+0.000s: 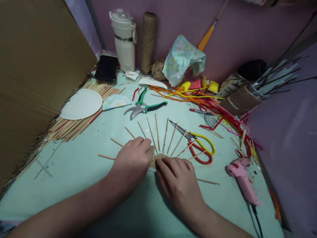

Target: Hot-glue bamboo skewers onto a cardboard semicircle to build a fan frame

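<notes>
Thin wooden sticks fan out on the table from a small brown cardboard piece. My left hand lies over the left part of the fan. Its thumb and fingers are pinched at the inner end of a stick, where the grip is partly hidden. My right hand has its fingers together on the cardboard piece, holding it at its lower right. Both hands cover some of the sticks. Touching the right side of the fan are scissors with red and yellow handles, lying open.
Green-handled pruning shears lie beyond the fan. A pink glue gun is at right. A stick bundle with a white oval on it lies left, by a cardboard wall. A bottle and twine roll stand behind.
</notes>
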